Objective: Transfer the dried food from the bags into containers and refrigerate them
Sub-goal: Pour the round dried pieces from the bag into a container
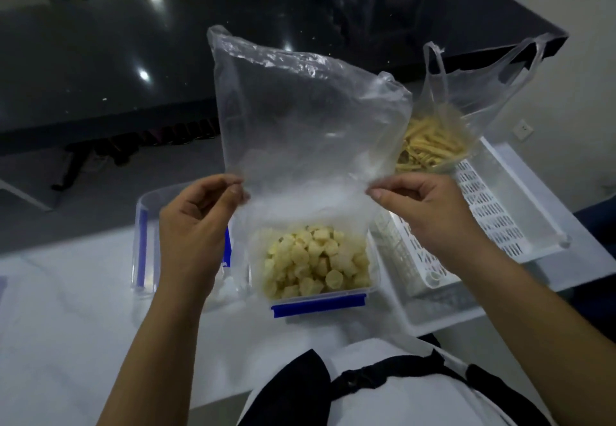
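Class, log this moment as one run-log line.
left hand: pinches bag | right hand: pinches bag | container: holds round pieces

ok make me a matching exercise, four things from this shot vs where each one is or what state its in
Things:
1. clear plastic bag
2. round pale pieces
3. yellowish sticks
4. container lid

States:
A. in the handled bag on the white basket
B. pinched by both hands, left hand, right hand
C. lying left of the container
D. in the blue-clipped container

Pairs: 1-B, 2-D, 3-A, 4-C
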A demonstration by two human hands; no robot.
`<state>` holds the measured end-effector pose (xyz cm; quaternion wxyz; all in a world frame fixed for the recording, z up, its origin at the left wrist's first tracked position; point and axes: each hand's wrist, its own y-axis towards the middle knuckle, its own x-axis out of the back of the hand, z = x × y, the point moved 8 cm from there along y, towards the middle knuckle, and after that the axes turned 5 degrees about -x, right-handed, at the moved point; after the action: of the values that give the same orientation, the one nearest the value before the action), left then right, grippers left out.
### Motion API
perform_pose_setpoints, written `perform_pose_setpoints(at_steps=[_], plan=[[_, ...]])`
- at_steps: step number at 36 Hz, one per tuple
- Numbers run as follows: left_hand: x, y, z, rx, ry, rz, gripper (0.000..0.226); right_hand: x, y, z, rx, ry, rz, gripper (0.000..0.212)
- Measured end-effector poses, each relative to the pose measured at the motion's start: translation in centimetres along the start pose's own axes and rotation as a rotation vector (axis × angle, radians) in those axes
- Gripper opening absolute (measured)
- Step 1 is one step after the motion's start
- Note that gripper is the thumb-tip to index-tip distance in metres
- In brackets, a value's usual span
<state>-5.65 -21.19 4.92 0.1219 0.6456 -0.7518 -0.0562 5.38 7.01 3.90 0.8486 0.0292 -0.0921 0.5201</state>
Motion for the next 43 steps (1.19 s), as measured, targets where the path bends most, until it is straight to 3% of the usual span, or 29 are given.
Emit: perform_pose_setpoints(at_steps=[8, 12, 16, 19, 22, 29, 38, 41, 43], plan=[[-0.7, 0.3, -1.4, -0.018, -0.088, 0.048, 0.021, 1.9, -0.4, 0.6, -0.009, 0.097, -0.063, 0.009], [-2.0, -0.6, -0.9, 0.016, -0.133, 0.083, 0.027, 3.1, -0.8, -0.7, -0.151, 0.239, -0.082, 0.005], [-4.8, -1.8, -1.3, -0.024, -0.123, 0.224, 0.035, 5.9, -2.1, -0.5, -0.135, 0.314, -0.164, 0.004], [-7.8, -3.1, -1.3, -0.010, -0.108, 0.339, 0.034, 8.6, -2.9, -1.0, -0.176, 0.254, -0.249, 0.004], [-11.1, -4.6, -1.3, 0.013, -0.159, 0.412, 0.032, 12.2, -4.1, -1.5, -0.201, 0.134, -0.342, 0.017], [-18.6, -8.6, -0.5, 0.065, -0.212, 0.655, 0.033, 19.5, -7.4, -4.0, -0.358, -0.104, -0.460, 0.005], [-24.2, -11.0, 1.5, 0.042, 0.106, 0.715, 0.031, 24.7, -6.9, -8.3, -0.452, -0.267, -0.438, 0.008], [-25.2, -11.0, 1.5, -0.083, 0.329, 0.698, 0.045, 25.7, -5.0, -9.7, -0.469, -0.328, -0.429, 0.007], [-25.8, -11.2, 1.6, -0.180, 0.489, 0.717, 0.058, 25.7, -3.7, -10.6, -0.482, -0.448, -0.379, 0.022]])
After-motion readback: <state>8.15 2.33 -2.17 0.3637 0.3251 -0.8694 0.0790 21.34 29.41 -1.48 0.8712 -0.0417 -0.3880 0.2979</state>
